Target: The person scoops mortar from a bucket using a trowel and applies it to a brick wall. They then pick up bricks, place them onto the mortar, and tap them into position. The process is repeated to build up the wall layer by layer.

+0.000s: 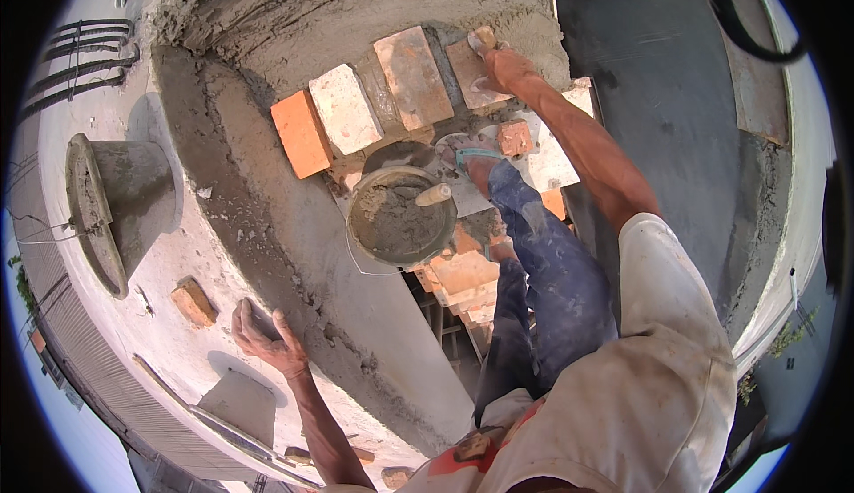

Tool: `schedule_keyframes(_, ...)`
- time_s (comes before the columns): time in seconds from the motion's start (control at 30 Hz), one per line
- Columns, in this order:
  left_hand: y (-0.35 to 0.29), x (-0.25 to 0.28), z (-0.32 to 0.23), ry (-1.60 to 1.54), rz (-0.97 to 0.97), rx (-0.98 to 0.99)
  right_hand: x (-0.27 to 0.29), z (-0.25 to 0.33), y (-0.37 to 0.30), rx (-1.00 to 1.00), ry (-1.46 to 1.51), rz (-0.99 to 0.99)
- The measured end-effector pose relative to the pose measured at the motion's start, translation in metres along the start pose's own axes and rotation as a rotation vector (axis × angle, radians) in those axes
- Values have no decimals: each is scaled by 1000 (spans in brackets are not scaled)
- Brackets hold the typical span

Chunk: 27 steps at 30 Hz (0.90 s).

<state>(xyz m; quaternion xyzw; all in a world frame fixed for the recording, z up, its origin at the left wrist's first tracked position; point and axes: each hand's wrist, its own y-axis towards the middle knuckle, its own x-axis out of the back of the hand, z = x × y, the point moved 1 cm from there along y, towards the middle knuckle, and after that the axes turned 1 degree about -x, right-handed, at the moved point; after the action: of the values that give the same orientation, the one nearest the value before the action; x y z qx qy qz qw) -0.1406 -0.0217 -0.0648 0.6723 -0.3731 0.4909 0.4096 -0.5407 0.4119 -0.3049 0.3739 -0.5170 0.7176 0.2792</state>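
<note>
At the far end of the steps, a dull brick point(463, 73) lies last on the right of a row of four, just short of the rough mortar wall point(356, 26). The right hand point(505, 70) is on this brick, fingers laid over its far right part and the thumb lower down along its right side; whether they grip or merely rest cannot be told. To its left follow a brownish brick point(413, 77), a whitish brick point(345, 109) and an orange brick point(301, 135), each tilted to the view.

On the near left, the left hand point(269, 340) is over the white ledge point(191, 253), fingers spread wide and holding nothing; a broken brick point(193, 303) lies just beyond the fingertips, apart from them. Nearer than the row stands a bucket point(400, 172) of mortar, a pale tool handle point(433, 195) projecting from it. A small red brick piece point(514, 137) lies beside the sandalled foot point(479, 168)
</note>
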Motion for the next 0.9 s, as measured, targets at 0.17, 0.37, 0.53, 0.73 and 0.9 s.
schedule_keyframes(0.17, -1, 4, 6, -34, -29, -32, 6, 32, -80, -18, 111, -318)
schedule_keyframes(0.37, -15, 17, 12, 35, -40, 13, 84, 75, -309, 74, 1171, 497)
schedule_keyframes(0.53, -11, 9, 2, 7, -73, 41, 128, 105, -419, 355, 310, -76)
schedule_keyframes(0.73, -5, 29, 5, 89, 20, 132, 118, 138, -414, 268, 0, -459)
schedule_keyframes(0.9, -49, 71, -36, -34, -129, 229, 94, 142, -407, 290, -17, -468)
